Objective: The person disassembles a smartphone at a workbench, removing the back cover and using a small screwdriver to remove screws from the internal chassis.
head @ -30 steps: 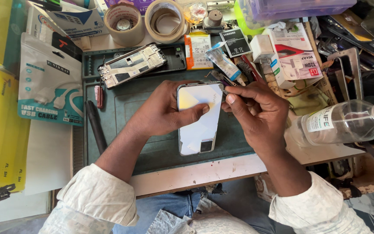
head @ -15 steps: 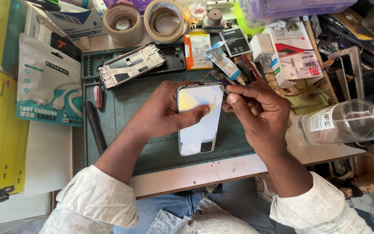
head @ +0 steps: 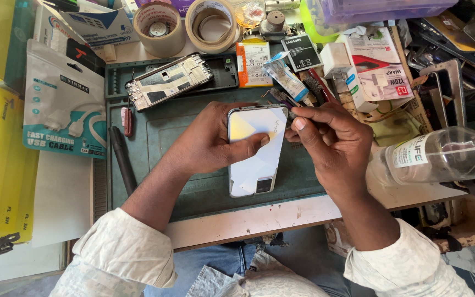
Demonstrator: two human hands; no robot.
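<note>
Now I'm pressing my left hand (head: 210, 144) down on the white phone (head: 255, 149), lying face down mid-frame on the green mat (head: 193, 192), thumb across its back. My right hand (head: 331, 144) is pinching narrow at the phone's upper right corner; whatever it's gripping is too small to tell. A clear bottle (head: 435, 157) is lying at the right.

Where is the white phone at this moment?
In the head view, the white phone lies back-up on the green mat, centre, pinned by the left hand, right hand beside it.
</note>
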